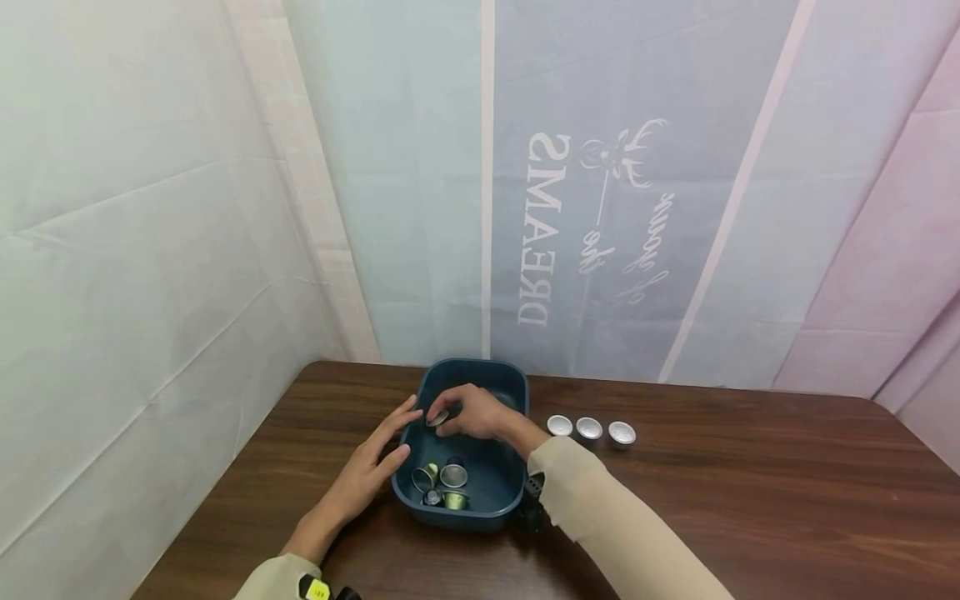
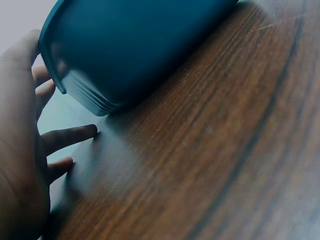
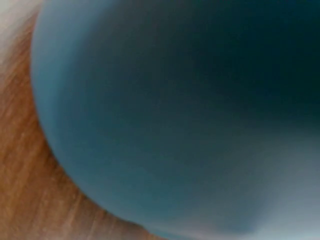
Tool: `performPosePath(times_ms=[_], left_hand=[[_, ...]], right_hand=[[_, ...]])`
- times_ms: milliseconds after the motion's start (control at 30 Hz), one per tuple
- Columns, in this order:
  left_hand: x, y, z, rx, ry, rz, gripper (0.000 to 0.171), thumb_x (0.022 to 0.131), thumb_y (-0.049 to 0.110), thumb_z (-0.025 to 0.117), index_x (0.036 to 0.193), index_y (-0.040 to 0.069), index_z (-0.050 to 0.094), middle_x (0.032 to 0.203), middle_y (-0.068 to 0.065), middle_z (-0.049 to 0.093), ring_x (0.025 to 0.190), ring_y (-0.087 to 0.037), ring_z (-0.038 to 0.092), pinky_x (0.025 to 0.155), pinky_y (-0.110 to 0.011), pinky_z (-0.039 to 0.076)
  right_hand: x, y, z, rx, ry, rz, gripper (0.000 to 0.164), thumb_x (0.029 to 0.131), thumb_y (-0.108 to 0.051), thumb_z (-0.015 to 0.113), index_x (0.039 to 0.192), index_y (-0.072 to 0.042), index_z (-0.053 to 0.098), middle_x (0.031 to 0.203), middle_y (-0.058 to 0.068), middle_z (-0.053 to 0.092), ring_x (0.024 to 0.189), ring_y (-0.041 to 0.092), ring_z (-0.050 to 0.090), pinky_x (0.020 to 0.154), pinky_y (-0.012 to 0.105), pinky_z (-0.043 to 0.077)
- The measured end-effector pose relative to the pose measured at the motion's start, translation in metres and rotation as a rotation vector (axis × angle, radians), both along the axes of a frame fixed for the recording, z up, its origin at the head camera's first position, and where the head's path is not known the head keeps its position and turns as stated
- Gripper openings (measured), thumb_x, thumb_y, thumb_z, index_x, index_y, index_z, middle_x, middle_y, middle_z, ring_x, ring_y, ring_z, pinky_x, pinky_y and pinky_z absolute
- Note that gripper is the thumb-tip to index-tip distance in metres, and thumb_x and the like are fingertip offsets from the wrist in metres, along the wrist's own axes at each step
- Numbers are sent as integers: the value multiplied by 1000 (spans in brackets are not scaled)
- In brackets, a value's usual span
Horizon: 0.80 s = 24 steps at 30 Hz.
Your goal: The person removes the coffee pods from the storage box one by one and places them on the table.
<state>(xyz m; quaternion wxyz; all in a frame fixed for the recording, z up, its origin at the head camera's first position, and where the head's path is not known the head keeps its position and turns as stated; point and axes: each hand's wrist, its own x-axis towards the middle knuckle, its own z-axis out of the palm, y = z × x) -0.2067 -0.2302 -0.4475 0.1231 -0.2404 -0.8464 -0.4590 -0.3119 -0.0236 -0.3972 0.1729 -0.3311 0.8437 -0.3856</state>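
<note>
A dark blue plastic bin stands on the table, its wall filling the top of the left wrist view. My right hand reaches into its far part and pinches a coffee capsule between thumb and fingers. Several more coffee capsules, some with green sides, lie in the bin's near end. Along the bin's left rim rests my left hand, its fingers fairly straight and holding no capsule. The right wrist view shows only the blurred bin up close; my right hand is hidden there.
Three coffee capsules stand in a row on the wooden table, right of the bin, silver lids up. A printed curtain hangs behind the table's far edge, and a pale cloth hangs along the left.
</note>
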Motion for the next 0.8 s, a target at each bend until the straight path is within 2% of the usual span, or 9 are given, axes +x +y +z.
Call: performPosePath(times_ms=[167, 433, 800], left_hand=[[0, 0, 1, 8, 1, -15, 48, 99, 7, 47, 146, 15, 39, 157, 3, 22, 141, -24, 24, 106, -48, 30], [0, 0, 2, 0, 9, -31, 48, 100, 7, 46, 146, 14, 38, 157, -3, 21, 140, -29, 25, 105, -49, 31], [2, 0, 2, 18, -4, -16, 49, 99, 7, 47, 146, 20, 39, 157, 3, 22, 141, -24, 25, 104, -54, 30]], right_hand=[[2, 0, 2, -1, 1, -5, 16, 84, -12, 74, 98, -20, 72, 95, -10, 65, 88, 12, 58, 75, 31, 48], [3, 1, 1, -4, -6, -12, 15, 84, -14, 75, 97, -21, 72, 94, -10, 65, 87, 12, 59, 76, 30, 49], [6, 3, 4, -34, -33, 5, 15, 84, -13, 74, 98, -18, 72, 95, -6, 66, 79, 11, 62, 69, 28, 52]])
